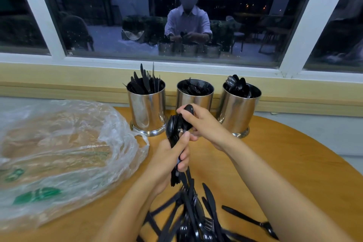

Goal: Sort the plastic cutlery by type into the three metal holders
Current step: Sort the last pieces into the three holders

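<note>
Three metal holders stand in a row by the wall. The left holder (pixel 147 113) has black knives, the middle holder (pixel 194 97) forks, the right holder (pixel 240 111) spoons. My left hand (pixel 170 160) grips a bunch of black plastic spoons (pixel 175 129) by the handles, bowls up. My right hand (pixel 202 125) is curled round the bowls at the top of that bunch, just in front of the middle holder. A pile of mixed black cutlery (pixel 196 214) lies on the wooden table (pixel 284 163) below my hands.
A crumpled clear plastic bag (pixel 59 155) covers the table's left side. A lone black fork (pixel 253 221) lies to the right of the pile. Behind the holders run a wooden ledge and a dark window with my reflection.
</note>
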A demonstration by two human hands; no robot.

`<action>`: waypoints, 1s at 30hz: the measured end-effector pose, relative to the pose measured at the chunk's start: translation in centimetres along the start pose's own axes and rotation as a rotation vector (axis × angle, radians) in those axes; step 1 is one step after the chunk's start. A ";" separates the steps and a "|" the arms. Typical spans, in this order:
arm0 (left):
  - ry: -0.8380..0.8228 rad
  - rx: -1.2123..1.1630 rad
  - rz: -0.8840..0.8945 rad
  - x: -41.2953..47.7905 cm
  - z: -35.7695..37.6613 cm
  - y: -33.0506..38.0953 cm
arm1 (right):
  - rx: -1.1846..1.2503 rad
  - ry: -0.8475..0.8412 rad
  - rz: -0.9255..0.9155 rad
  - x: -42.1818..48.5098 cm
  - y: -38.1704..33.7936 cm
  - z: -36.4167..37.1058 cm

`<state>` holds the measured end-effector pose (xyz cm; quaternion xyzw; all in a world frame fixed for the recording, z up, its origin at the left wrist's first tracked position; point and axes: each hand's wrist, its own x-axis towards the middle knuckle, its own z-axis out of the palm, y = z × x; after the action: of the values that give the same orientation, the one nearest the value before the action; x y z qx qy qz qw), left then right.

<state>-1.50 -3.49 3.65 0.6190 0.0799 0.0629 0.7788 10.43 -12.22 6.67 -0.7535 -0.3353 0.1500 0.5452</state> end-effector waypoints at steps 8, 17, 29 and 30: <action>-0.164 -0.259 -0.171 -1.6 -0.3 0.8 | 0.093 0.033 -0.245 -2.8 -0.9 0.1; -0.409 -0.091 -0.303 -1.8 -0.8 1.7 | -0.039 -0.326 -0.271 -3.5 -1.0 -0.5; -0.113 0.487 0.015 2.0 1.6 -1.8 | -0.173 0.163 -0.126 -3.4 1.6 -3.4; -0.077 0.483 0.009 2.5 1.8 -2.3 | -0.208 0.257 -0.135 -2.9 1.7 -4.5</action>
<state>1.32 -5.28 1.66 0.7895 0.0601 0.0217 0.6105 11.53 -17.66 6.35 -0.7947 -0.3263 -0.0201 0.5113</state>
